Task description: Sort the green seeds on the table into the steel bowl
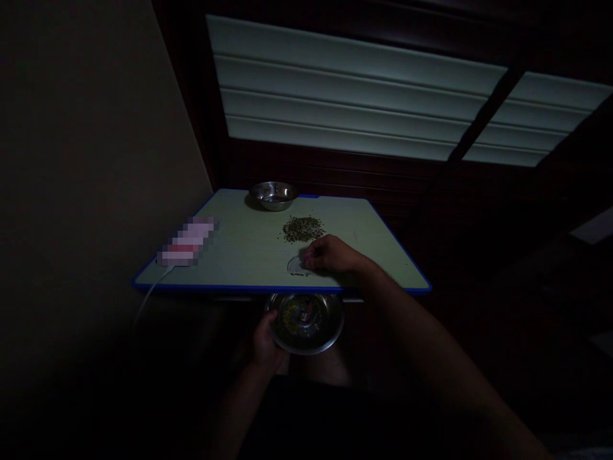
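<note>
The left hand (268,340) is gripping a round silver metal bowl (311,349); the right hand (332,253) is pinching a clear flat rounded piece (295,264).

I count two bare hands on my distant feed, one left hand (265,345) and one right hand (330,254). Metal bowls number two: one far bowl (275,205) and one near bowl (309,350), the latter holding one small red-and-dark item (305,313). One blue-edged table (234,252) bears one heap of grains (302,229), too crowded for me to number singly, plus one clear piece (294,264) and one short row of grains (300,275). I tally one pixelated pink item (188,241), one white cable (148,299) and two pale slatted panels (345,82).
</note>
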Action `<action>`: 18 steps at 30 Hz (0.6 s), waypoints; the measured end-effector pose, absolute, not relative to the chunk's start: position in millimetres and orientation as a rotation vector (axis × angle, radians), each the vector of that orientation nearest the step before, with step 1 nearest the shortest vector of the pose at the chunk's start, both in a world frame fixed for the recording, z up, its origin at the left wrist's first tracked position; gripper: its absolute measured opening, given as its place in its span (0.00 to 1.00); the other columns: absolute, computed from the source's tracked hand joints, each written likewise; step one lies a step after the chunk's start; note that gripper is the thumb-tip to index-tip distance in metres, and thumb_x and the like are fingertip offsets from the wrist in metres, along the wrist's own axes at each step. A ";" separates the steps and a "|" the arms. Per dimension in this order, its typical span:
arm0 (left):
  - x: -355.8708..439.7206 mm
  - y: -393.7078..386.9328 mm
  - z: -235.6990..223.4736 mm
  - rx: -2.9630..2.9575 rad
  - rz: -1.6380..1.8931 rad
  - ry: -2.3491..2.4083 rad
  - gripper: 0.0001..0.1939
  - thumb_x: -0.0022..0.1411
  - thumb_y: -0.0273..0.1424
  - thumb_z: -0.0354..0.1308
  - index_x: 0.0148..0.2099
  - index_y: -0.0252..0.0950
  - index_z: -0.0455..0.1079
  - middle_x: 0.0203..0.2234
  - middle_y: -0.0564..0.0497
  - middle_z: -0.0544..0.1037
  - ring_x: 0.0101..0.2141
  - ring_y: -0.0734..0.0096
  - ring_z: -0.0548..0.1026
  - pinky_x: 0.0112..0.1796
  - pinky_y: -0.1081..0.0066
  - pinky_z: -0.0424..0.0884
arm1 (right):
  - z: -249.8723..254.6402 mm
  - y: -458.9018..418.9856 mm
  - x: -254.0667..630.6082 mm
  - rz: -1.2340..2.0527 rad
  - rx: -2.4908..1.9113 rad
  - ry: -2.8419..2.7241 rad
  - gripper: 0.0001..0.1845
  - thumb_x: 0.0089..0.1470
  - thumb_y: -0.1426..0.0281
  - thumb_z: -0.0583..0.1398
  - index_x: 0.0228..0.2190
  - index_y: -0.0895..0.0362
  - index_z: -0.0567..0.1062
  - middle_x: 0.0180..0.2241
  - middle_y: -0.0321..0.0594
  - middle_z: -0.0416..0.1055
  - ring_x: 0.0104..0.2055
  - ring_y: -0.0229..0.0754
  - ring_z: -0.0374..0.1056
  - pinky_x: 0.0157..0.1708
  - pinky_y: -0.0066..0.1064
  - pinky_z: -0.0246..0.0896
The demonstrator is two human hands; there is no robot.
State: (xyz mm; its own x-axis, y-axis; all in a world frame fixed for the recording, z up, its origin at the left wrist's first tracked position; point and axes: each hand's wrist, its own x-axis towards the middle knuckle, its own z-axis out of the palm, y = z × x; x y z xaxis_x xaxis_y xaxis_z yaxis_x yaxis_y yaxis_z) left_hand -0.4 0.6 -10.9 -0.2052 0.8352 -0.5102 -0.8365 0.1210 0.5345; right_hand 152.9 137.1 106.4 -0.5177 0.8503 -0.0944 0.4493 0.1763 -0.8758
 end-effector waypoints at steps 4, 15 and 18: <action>-1.6 -0.1 -14.6 0.057 1.560 0.916 0.09 0.48 0.33 0.61 0.33 0.36 0.79 0.29 0.46 0.84 0.41 0.53 0.80 0.47 0.58 0.74 | 108.6 126.2 152.6 1.309 -1.218 -2.071 0.10 0.41 0.68 0.68 0.26 0.61 0.77 0.20 0.32 0.69 0.21 0.32 0.60 0.24 0.26 0.54; -5.7 -1.4 -19.4 0.093 1.617 0.915 0.12 0.47 0.35 0.63 0.35 0.38 0.78 0.33 0.47 0.84 0.45 0.51 0.79 0.51 0.54 0.71 | 112.2 112.6 152.5 1.352 -1.173 -2.130 0.10 0.43 0.67 0.67 0.26 0.61 0.77 0.22 0.35 0.71 0.24 0.33 0.61 0.27 0.27 0.57; -5.9 -1.4 -21.9 0.112 1.616 0.904 0.13 0.47 0.35 0.63 0.37 0.38 0.78 0.34 0.48 0.84 0.47 0.51 0.78 0.52 0.55 0.70 | 113.4 109.8 153.4 1.360 -1.171 -2.107 0.10 0.42 0.67 0.67 0.26 0.61 0.77 0.23 0.35 0.72 0.25 0.33 0.61 0.27 0.27 0.57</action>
State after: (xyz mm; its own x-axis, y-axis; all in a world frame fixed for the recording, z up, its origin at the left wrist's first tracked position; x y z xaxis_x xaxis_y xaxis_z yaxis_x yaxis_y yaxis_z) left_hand -5.9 -1.4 -21.9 -0.2756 0.8741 -0.4000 -0.7985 0.0235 0.6015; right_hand 153.4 109.8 113.4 -0.5850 0.8016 -0.1234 0.4426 0.1880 -0.8768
